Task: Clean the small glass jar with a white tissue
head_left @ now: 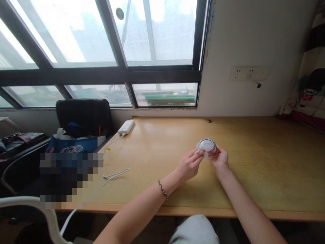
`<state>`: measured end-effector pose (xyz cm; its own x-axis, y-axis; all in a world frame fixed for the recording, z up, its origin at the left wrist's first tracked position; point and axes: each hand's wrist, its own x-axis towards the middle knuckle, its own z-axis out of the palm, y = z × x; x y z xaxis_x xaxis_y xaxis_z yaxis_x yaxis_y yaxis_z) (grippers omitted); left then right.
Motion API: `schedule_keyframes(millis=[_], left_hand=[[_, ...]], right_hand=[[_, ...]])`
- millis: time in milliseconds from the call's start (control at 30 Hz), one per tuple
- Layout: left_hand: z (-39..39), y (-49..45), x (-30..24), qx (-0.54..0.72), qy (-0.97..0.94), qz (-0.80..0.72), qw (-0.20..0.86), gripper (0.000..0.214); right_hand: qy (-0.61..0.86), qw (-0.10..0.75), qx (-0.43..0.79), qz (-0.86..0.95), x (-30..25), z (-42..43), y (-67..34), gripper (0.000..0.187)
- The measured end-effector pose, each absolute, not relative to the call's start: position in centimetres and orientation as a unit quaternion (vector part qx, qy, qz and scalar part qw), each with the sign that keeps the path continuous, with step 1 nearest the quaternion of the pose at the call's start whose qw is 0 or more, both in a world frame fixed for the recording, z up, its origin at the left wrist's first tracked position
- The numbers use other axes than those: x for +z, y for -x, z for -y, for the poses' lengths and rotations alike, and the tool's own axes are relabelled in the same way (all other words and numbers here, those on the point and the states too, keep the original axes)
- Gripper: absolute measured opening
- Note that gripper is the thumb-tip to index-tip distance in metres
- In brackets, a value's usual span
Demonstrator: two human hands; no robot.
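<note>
Hands together above desk [254, 162], left hand [189, 166] and right hand [218, 158] both pinching small round container [207, 145]

Wooden desk [254, 169], power bank [126, 127], cable [115, 175]

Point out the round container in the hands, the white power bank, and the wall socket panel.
round container [207, 145], head view, on its clear lid.
white power bank [126, 127], head view, middle of its top face.
wall socket panel [248, 73], head view, middle of the plate.
</note>
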<state>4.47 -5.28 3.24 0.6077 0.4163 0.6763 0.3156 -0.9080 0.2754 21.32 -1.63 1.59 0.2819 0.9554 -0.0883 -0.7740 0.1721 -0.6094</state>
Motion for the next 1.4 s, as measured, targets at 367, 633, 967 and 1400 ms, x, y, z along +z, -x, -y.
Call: schedule_keyframes(millis=[367, 633, 967, 1400], left_hand=[[3.1, -5.3, 0.4, 0.485, -0.406, -0.275, 0.724, 0.019], [3.6, -5.2, 2.2, 0.477, -0.384, -0.270, 0.743, 0.035], [4.5, -4.2, 4.2, 0.337, -0.507, -0.231, 0.759, 0.044], [3.0, -4.3, 3.0, 0.521, -0.494, -0.248, 0.650, 0.055]], right_hand=[[0.288, 0.724, 0.559, 0.285, 4.0, 3.8, -18.9, 0.007], [0.447, 0.568, 0.245, 0.647, 4.4, 6.6, -17.4, 0.005], [0.444, 0.490, -0.035, 0.749, 2.4, 6.4, -18.7, 0.008], [0.496, 0.427, -0.037, 0.756, 4.4, 5.8, -17.9, 0.014]])
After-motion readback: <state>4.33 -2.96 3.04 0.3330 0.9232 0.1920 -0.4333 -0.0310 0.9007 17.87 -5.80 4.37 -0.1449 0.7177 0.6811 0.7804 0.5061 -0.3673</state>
